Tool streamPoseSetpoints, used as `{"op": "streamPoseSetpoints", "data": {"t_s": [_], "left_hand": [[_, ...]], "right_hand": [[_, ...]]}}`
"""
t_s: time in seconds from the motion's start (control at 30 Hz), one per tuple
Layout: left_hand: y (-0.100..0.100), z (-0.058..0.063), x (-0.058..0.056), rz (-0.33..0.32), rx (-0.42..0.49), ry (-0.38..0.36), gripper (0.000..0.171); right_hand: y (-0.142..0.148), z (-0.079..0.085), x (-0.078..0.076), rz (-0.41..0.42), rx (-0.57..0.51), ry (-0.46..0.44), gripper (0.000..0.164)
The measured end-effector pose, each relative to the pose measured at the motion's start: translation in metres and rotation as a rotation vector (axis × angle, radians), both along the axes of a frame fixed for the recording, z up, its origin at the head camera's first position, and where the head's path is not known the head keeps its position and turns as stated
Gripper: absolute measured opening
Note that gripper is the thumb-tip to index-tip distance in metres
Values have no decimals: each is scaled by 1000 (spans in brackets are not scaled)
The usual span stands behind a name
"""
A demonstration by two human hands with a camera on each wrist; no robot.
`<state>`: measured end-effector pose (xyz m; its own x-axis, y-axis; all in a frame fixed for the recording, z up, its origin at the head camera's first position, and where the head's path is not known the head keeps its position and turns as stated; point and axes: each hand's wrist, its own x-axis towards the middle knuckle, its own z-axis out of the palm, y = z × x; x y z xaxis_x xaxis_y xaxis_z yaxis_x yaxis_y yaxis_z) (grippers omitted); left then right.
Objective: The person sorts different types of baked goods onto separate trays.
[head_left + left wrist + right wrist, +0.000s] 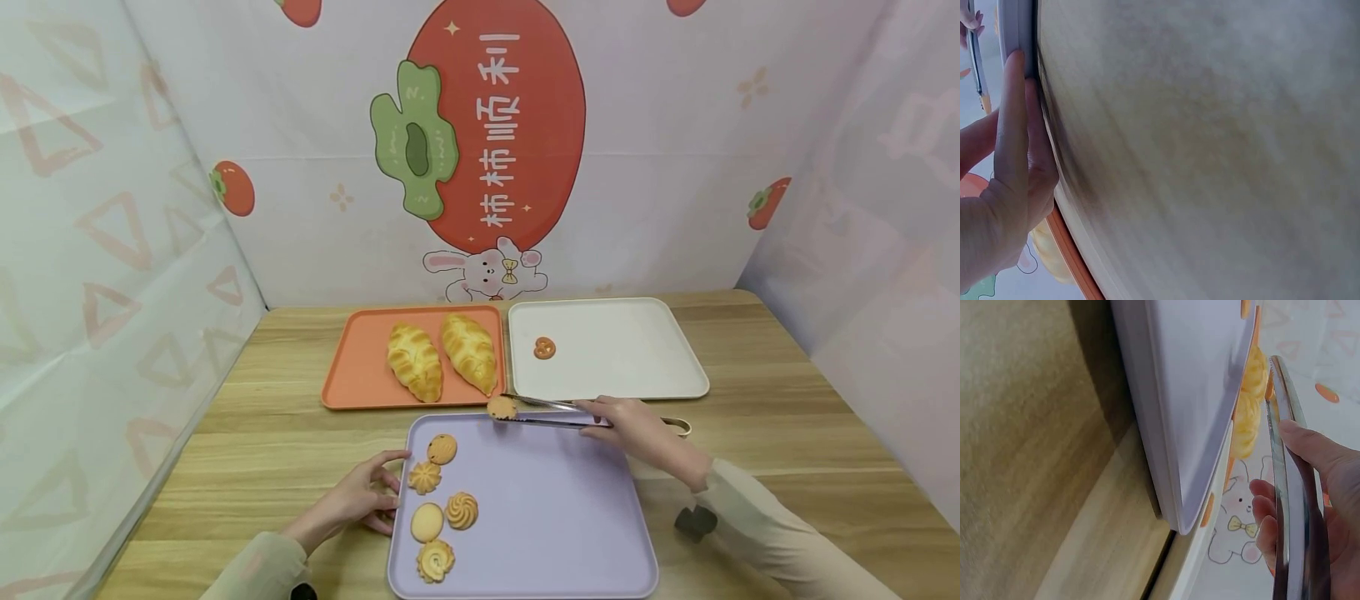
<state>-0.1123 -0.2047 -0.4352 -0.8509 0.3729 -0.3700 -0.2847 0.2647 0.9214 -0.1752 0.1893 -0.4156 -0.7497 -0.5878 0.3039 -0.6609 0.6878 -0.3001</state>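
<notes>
lilac tray (540, 508) touches left hand (358, 498); right hand (636, 431) grips tongs (555, 404)

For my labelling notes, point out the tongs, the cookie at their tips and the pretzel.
Tongs (551, 404): head view, on the upper arm.
Cookie at their tips (502, 407): head view, middle of its visible face.
Pretzel (544, 348): head view, on its middle.

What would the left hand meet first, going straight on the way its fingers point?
The purple tray: the left hand touches its left rim. Past that, the flower-shaped cookie would probably come next.
</notes>
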Motion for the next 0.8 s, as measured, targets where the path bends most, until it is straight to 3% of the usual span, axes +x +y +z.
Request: {"op": "streamPoseSetpoints", "data": {"t_s": [0.8], "left_hand": [[0, 1, 0, -7, 12, 9, 66]], "right_hand": [[31, 6, -26, -117, -25, -5, 37]]}}
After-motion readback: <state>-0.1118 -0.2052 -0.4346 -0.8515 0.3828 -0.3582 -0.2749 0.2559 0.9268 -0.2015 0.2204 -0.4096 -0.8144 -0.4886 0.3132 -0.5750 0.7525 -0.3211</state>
